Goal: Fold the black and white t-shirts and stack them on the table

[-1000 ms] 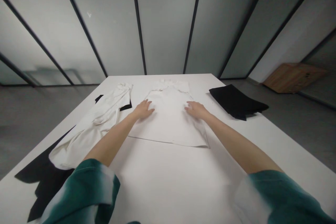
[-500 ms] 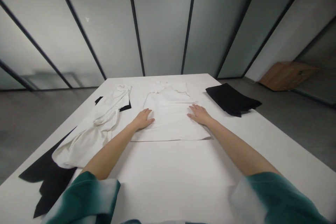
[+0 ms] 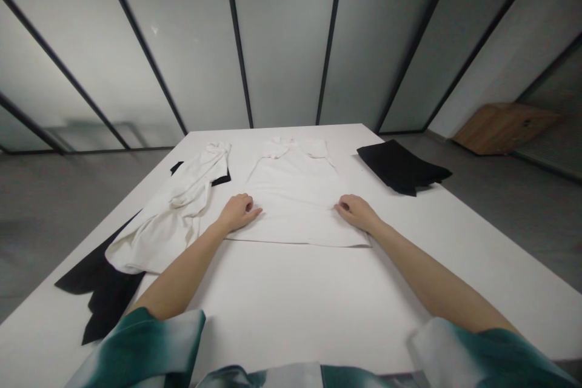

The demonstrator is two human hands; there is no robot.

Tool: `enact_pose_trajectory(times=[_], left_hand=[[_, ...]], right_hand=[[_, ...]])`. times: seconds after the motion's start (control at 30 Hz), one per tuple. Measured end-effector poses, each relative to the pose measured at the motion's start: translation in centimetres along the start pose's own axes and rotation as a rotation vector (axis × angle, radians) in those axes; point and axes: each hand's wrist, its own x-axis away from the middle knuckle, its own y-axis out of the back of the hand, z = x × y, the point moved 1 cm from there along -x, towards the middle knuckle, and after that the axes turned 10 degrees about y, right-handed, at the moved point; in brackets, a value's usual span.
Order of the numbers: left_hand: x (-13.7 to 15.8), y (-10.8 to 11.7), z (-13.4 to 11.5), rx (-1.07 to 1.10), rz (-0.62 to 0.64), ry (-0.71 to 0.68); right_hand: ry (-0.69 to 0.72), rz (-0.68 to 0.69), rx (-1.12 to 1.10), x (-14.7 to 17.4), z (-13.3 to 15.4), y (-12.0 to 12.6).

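Observation:
A white shirt (image 3: 295,218) lies spread on the white table in front of me, its hem toward me and its neck end far away. My left hand (image 3: 237,212) is at the shirt's left edge, a little above the hem. Its fingers are curled in on the cloth, with the thumb lying over the fabric. Across from it, my right hand (image 3: 357,212) pinches the right edge at about the same height. Slight creases run across the cloth between both hands. The fingertips and the exact bit of fabric in them are partly hidden.
To the left, a rumpled white garment (image 3: 168,224) lies over black cloth (image 3: 109,303). A folded black garment (image 3: 402,167) rests at the right on the white table (image 3: 291,297). Frosted glass panels (image 3: 286,42) stand behind; a wooden cabinet (image 3: 504,127) is far right.
Both hands lay flat with fingers spread on the shirt. They have drawn toward its side edges and slightly nearer me, and the fingers have curled closed. The view has shifted slightly.

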Motion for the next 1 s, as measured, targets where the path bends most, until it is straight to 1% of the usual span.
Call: enact_pose_trajectory(times=[0.1,0.2,0.3,0.4,0.47,0.6,0.67,0.7,0.77,0.87,0.93,1.0], left_hand=[[0.2,0.5,-0.1,-0.012,0.028,0.001],[0.2,0.5,-0.1,-0.005,0.017,-0.012],[0.3,0.0,-0.1,-0.005,0.024,-0.035],[0.3,-0.7,0.2,-0.041,0.084,-0.025],[0.3,-1.1,0.5,-0.039,0.111,-0.015],[-0.1,-1.2,1.0,0.036,0.054,-0.051],[-0.3,-1.1,1.0,0.057,0.023,-0.056],[-0.4,-1.0,1.0,0.057,0.010,-0.045],[-0.5,-0.9,1.1,0.044,-0.006,-0.007],[-0.6,-0.8,1.2,0.024,-0.025,0.048],[-0.6,-0.7,1.2,0.027,-0.048,0.040],[-0.5,-0.5,1.2,0.070,-0.071,0.012]], right_hand=[[0.031,0.036,-0.015,0.0,0.3,0.3],[0.039,0.059,0.014,0.0,0.3,0.2],[-0.006,0.076,0.041,0.2,0.0,-0.5],[-0.075,0.126,0.058,0.4,-0.4,-1.4],[-0.084,0.131,0.059,0.5,-0.6,-1.7],[0.064,0.023,0.050,0.3,-0.3,-1.2],[0.120,0.001,0.044,0.0,-0.2,-0.8],[0.124,0.003,0.045,-0.1,-0.3,-0.7],[0.084,0.007,0.057,-0.2,-0.8,-0.7],[-0.015,-0.031,0.051,-0.1,-2.0,-1.0],[-0.032,-0.075,-0.006,0.2,-2.7,-1.0],[-0.028,-0.132,-0.109,0.4,-3.1,-0.8]])
